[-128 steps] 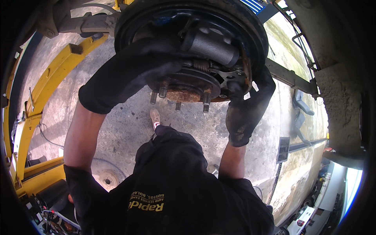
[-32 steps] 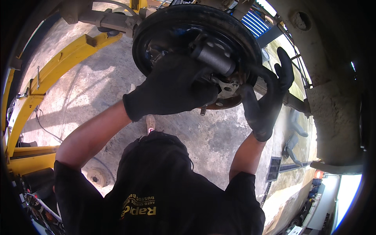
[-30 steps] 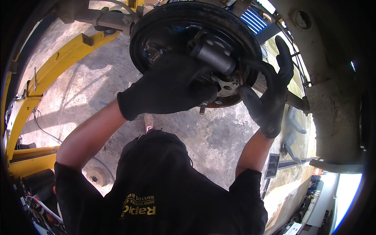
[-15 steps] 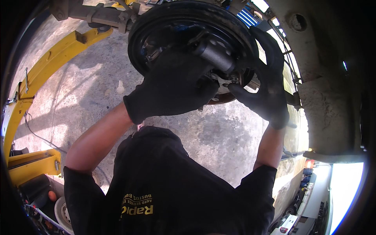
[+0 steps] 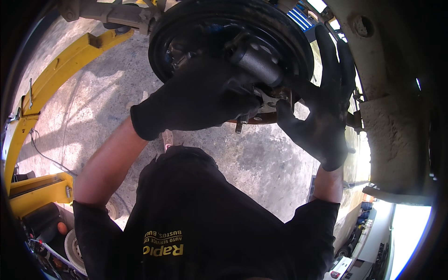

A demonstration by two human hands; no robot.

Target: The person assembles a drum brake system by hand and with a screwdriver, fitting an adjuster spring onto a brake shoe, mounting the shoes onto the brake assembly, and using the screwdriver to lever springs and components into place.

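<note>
A round black brake backing plate point(image 5: 205, 19) hangs at the top middle, with a smooth dark grey cylinder point(image 5: 257, 66) standing out from its centre. My left hand point(image 5: 198, 95), in a black glove, lies across the lower part of the plate. Its thumb and fingers close on a small metal bracket point(image 5: 268, 101) under the cylinder. A threaded stud point(image 5: 239, 125) pokes out below those fingers. At the plate's right edge is my gloved right hand point(image 5: 322, 114), fingers spread upward and thumb close to the bracket. Whether that thumb touches metal, I cannot tell.
A yellow lift arm point(image 5: 60, 70) curves along the left, with a wrench point(image 5: 31, 93) on it. Large grey metal bodywork point(image 5: 389, 126) stands close on the right. A wheel point(image 5: 74, 249) sits at the lower left. Stained concrete floor point(image 5: 261, 163) lies beneath.
My right hand has moved slightly right and its fingers have spread wider, leaving more of the bracket visible. My left hand has shifted slightly left, and the stud shows more.
</note>
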